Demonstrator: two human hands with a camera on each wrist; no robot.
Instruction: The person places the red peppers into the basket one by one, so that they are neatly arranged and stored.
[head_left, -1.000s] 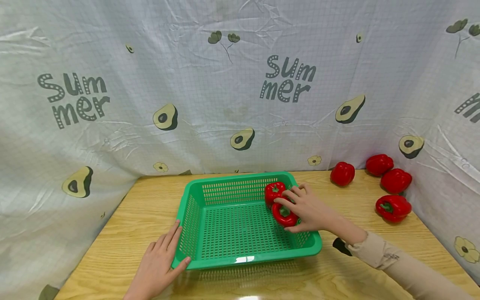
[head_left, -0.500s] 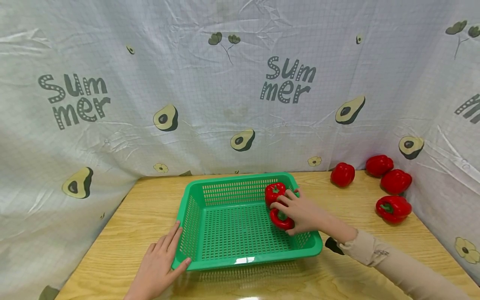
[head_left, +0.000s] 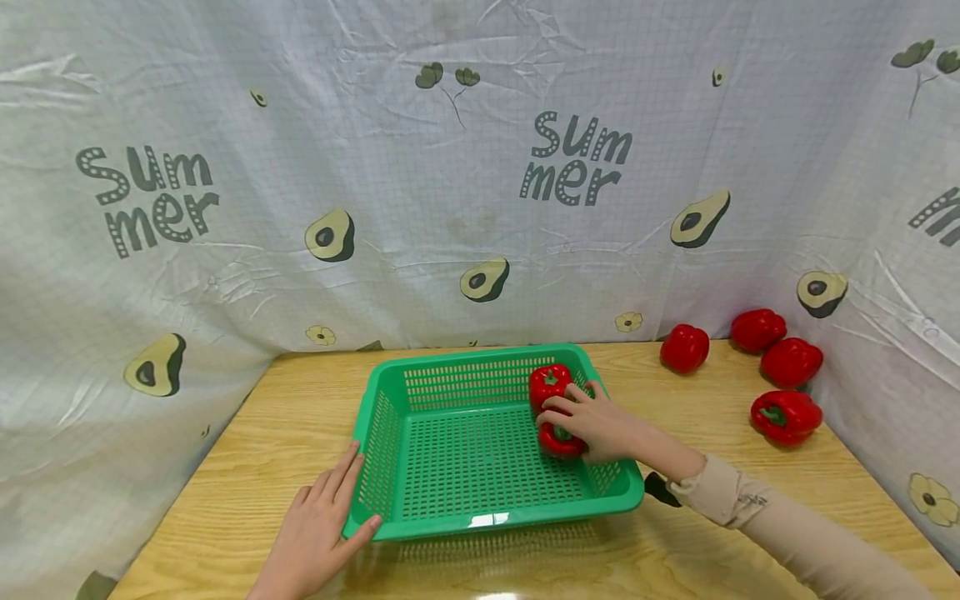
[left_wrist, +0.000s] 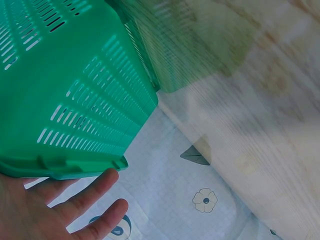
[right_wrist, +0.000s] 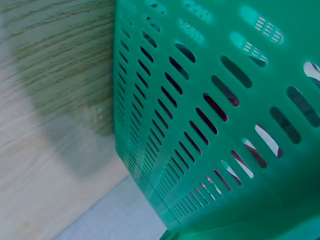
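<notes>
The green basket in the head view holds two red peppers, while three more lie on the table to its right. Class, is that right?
Not quite: the head view shows four red peppers on the table, not three, right of the green basket. It does hold two.

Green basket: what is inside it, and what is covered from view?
The basket holds two things: a far red pepper, mostly visible, and a near red pepper, partly covered by the right hand. Whatever lies beneath them is hidden.
</notes>
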